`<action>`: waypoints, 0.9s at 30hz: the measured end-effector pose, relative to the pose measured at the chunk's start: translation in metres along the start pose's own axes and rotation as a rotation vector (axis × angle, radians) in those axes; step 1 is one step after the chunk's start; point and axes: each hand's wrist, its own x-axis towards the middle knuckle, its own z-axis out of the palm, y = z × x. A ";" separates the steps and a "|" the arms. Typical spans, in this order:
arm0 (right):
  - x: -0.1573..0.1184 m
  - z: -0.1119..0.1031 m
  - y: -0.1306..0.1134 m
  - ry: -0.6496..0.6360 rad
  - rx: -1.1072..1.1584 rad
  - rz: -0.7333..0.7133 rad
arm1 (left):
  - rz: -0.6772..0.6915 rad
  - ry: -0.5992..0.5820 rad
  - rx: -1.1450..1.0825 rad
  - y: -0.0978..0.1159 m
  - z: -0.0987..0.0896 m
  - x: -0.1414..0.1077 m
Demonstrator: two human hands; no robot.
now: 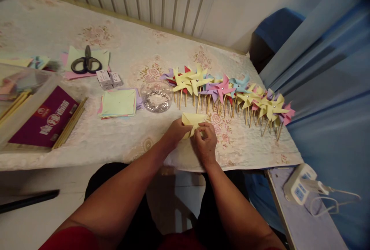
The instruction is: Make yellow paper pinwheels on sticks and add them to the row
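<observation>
A yellow sheet of paper (192, 119) with curled edges is between my two hands, just above the table's front part. My left hand (177, 132) grips its left side, the thumb on top. On the right side, my right hand (206, 138) pinches the paper between thumb and finger. Beyond the hands stands a clear round dish (156, 96) of small shiny metal pins. To the right, a long row of paper pinwheels (224, 88) on wooden sticks lies in yellow, pink, purple, blue and red. A stack of coloured paper squares (118, 103) lies left of the dish.
Black scissors (86, 65) rest on more paper at the back left, near small white boxes (108, 79). A clear plastic bin (31, 84) with wooden sticks (69, 124) beside it stands at left. A power strip (300, 184) sits on the lower surface at right, by a blue curtain (326, 88).
</observation>
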 end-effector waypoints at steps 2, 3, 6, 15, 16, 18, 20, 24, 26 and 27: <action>0.000 0.001 0.001 0.009 -0.003 -0.005 | 0.006 -0.005 -0.001 -0.002 -0.001 0.001; 0.001 0.001 0.002 0.014 -0.003 -0.006 | 0.010 -0.009 0.002 -0.003 -0.001 0.002; 0.001 0.002 0.005 0.021 -0.010 -0.012 | 0.014 -0.016 0.033 -0.002 -0.001 0.002; 0.002 0.002 0.004 0.011 -0.013 -0.004 | 0.001 -0.021 0.028 0.001 0.000 0.000; 0.002 0.002 0.004 0.011 -0.016 -0.001 | 0.000 -0.020 0.030 0.001 0.000 0.000; 0.002 0.002 0.004 0.012 -0.025 -0.001 | -0.002 -0.017 0.035 0.001 -0.001 0.000; 0.003 0.002 0.005 0.017 -0.033 -0.014 | -0.007 -0.023 0.042 0.000 -0.002 0.001; 0.003 0.002 0.005 0.024 -0.034 -0.033 | -0.028 -0.024 0.057 -0.001 -0.003 0.002; 0.003 0.002 0.005 0.016 -0.037 -0.030 | -0.031 -0.022 0.053 -0.002 -0.003 0.003; 0.003 0.002 0.005 0.011 -0.039 -0.027 | -0.031 -0.021 0.051 -0.002 -0.003 0.003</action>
